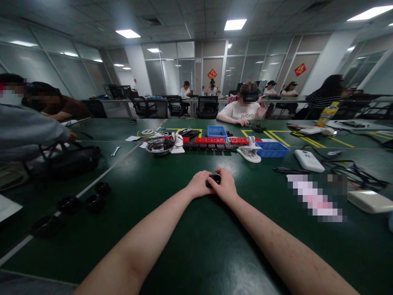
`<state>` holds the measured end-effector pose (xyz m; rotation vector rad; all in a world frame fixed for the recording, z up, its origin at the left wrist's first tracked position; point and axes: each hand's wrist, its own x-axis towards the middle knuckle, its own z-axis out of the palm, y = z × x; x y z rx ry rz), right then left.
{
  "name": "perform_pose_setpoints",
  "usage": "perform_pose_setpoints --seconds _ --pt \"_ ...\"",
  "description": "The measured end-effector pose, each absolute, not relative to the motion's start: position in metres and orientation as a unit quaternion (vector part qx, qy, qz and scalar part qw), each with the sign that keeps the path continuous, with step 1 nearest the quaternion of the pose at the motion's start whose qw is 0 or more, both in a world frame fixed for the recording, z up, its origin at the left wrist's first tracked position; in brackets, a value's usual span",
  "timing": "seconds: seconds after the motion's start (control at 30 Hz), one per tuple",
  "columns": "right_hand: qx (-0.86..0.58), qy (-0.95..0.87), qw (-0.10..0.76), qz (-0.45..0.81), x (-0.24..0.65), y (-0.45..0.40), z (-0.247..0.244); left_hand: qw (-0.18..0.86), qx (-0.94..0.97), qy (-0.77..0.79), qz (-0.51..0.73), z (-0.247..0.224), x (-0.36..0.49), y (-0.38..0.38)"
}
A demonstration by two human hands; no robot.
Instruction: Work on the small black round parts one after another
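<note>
Both arms reach forward over the green tabletop (184,229), and the hands meet near its middle. Between them is a small, round, black bowl-like piece (216,179), partly covered by fingers. My left hand (200,184) is closed round its left side. Wrapped about the right side is my right hand (226,186), its thumb across the front. The piece is at or just above the table; its underside is hidden. Several similar black bowls stand at the left, among them a near one (46,226) and a far one (102,188).
Ahead lie a row of red blocks (210,140), white clamps (250,150), blue bins (273,149) and a metal dish of wires (159,146). A wrench (116,151) and black bag (73,159) are left. White devices (308,160) and cables occupy the right. A person (242,110) sits opposite.
</note>
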<state>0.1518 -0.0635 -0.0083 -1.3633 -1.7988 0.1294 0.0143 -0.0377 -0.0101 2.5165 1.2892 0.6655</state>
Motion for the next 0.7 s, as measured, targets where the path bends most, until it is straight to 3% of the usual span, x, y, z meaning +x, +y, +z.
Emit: perform_pose_setpoints --seconds 0.27,0.7 --pt "-0.573 -0.702 0.420 0.052 0.1519 -0.0626 -0.0074 0.106 0.863 0.441 0.222 -0.0117 0.0140 -0.0341" --pt "-0.446 -0.781 0.425 0.096 0.1570 -0.0645 -0.0004 0.112 0.869 0.436 0.205 -0.0131 0.0121 -0.0300"
